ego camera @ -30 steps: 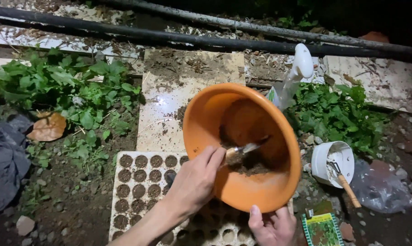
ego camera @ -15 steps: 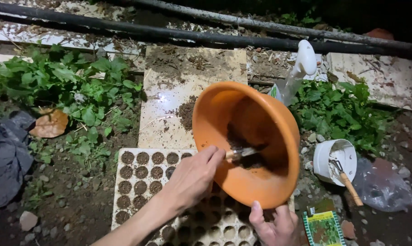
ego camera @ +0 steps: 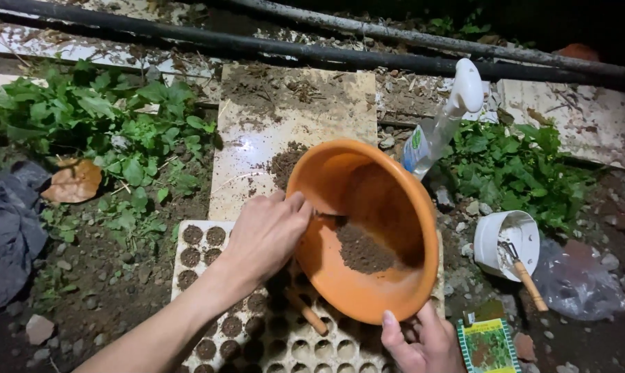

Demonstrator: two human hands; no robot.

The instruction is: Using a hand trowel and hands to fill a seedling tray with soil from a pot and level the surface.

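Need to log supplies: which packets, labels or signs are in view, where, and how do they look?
Seed packet: bottom right, beside the right hand; flat rectangle, green plant picture, striped border.
Spray bottle label: behind the orange bowl; clear bottle, white trigger head, white-green label.

Green rectangular seed packet (ego camera: 488,345) at lower right, white-labelled spray bottle (ego camera: 430,138)

Harsh head-on light, dark background, sharp focus.
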